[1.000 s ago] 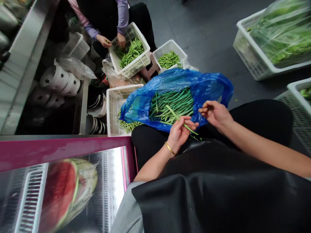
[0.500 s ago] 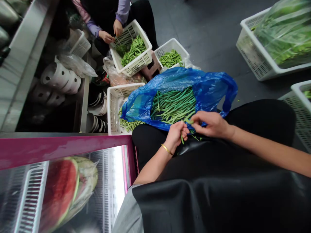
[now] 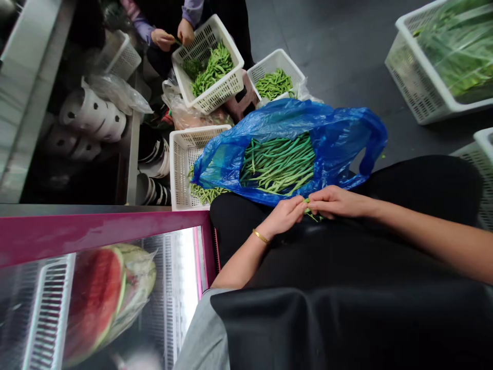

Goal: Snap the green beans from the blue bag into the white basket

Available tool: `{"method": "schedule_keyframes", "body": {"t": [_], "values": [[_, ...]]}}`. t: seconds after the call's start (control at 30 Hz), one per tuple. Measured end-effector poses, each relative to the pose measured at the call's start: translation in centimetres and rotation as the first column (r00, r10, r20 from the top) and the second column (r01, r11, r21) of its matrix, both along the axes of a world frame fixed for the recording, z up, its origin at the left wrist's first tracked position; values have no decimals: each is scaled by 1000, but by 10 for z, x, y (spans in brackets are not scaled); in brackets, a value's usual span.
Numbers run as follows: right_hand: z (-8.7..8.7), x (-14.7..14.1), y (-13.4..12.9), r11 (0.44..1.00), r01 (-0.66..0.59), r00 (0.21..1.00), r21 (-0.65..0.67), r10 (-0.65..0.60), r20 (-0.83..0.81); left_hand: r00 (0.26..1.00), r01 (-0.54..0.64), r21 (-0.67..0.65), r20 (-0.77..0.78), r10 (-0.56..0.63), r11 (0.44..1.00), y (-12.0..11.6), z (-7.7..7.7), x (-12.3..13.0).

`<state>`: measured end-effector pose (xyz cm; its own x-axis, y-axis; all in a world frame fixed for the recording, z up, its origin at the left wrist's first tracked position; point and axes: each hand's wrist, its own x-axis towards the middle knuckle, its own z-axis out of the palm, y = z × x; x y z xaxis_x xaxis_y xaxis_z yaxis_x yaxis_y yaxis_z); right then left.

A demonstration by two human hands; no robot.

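A blue plastic bag [image 3: 339, 133] lies open across my lap, with long green beans [image 3: 281, 164] inside. Just below its near edge my left hand [image 3: 285, 215], with a gold bracelet on the wrist, and my right hand [image 3: 333, 201] meet fingertip to fingertip. Both pinch a short piece of green bean [image 3: 306, 201], mostly covered by the fingers. Small green scraps lie under my right fingers. Left of the bag, a white basket [image 3: 177, 169] holds paler beans, partly hidden by the plastic.
Across from me, another person's hands [image 3: 185, 32] work over a white basket [image 3: 221, 87] of bean pieces. A smaller basket [image 3: 283, 55] of beans stands beside it. Bagged greens fill a basket [image 3: 419, 92] at right. A pink-framed case [image 3: 115, 228] with watermelon stands at left.
My hands have come together at the fingertips. The bean end that stuck out below my left hand no longer shows. The view has shifted slightly.
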<state>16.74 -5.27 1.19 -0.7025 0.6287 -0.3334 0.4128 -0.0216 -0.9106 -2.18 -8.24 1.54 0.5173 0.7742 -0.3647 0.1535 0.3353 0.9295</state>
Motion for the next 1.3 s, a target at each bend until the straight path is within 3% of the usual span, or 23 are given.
{"method": "schedule_keyframes", "body": {"t": [0.07,0.13,0.17,0.23,0.33,0.4,0.43,0.5,0.53,0.57,0.67,0.77,0.87,0.97,1.07,1.13,1.2,1.3], "values": [[0,-8,2,937,11,982,350,-76,173,970,-143,-256,153,187,956,-2,-4,9],[-4,-18,3,824,-94,902,558,-166,398,875,-285,-507,210,437,814,-2,-11,19],[-7,-22,4,801,-181,848,570,-167,504,829,-318,-599,200,522,735,-1,-14,21],[-10,-25,5,816,-353,750,458,-46,660,768,-352,-700,163,620,621,2,-18,19],[-6,-24,17,820,-518,678,246,217,702,653,-450,-701,164,739,553,8,-20,3],[2,-33,40,798,-568,664,201,300,685,611,-494,-670,187,770,554,11,-21,-7],[5,-43,56,796,-555,684,240,273,677,616,-495,-662,189,764,563,12,-22,-10],[7,-74,94,793,-468,739,390,109,665,651,-471,-661,186,736,584,13,-25,-12],[7,-92,113,760,-360,785,541,-67,616,665,-457,-664,186,723,591,14,-28,-12],[5,-111,130,728,-309,802,613,-147,579,672,-446,-668,190,715,596,15,-30,-12],[-3,-145,154,703,-339,805,625,-126,579,672,-431,-689,186,717,582,19,-36,-15],[-11,-131,125,652,-328,851,684,-111,514,642,-446,-715,164,749,539,26,-40,-18],[-17,-82,60,614,-247,938,750,-42,344,597,-454,-718,194,778,528,30,-43,-15],[-19,-35,5,592,-58,997,804,-6,76,634,-419,-681,254,730,600,29,-44,-5],[-17,-10,-16,586,81,993,806,-117,-15,671,-433,-611,273,690,663,23,-40,6],[-14,-4,-16,603,49,964,796,-237,121,672,-488,-555,253,696,673,18,-36,12],[-12,-3,-13,675,-123,884,728,-259,389,698,-541,-475,207,686,694,14,-33,16],[-16,-5,-15,784,-441,702,437,-2,712,741,-605,-281,144,656,745,9,-29,17]]}}
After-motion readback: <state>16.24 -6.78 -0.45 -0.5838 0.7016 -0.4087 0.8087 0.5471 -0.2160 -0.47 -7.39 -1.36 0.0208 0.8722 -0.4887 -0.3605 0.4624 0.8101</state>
